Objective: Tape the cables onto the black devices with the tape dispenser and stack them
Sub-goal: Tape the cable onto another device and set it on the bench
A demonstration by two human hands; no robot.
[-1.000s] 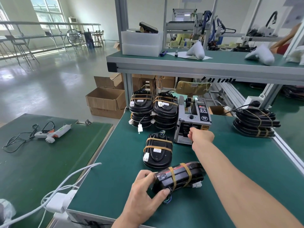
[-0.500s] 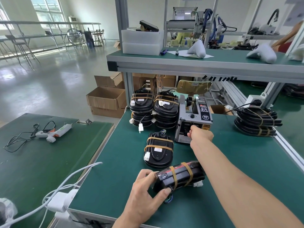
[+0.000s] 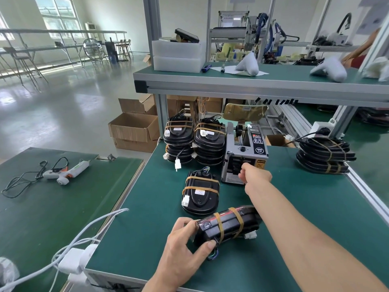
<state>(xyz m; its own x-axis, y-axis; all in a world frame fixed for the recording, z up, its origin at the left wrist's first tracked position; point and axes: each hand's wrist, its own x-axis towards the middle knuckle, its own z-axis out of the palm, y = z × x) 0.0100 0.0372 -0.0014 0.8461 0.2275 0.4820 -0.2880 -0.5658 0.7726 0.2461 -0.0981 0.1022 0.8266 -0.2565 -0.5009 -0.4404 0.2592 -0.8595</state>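
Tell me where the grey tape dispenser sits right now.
In the head view the boxy grey tape dispenser stands mid-bench on the green mat, right of the two stacks of taped black devices, with the right hand at its front slot.

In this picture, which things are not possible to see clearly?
Head view only:
- Whether the right hand already pinches tape: its fingertips are hidden at the mouth of the tape dispenser.
- Far end of the held black device: the right forearm covers it.
- Its loose cable: mostly under the left hand.
- Labels on the taped device lying flat: too small to read.
- Lower units of the two rear stacks: hidden by the top ones.
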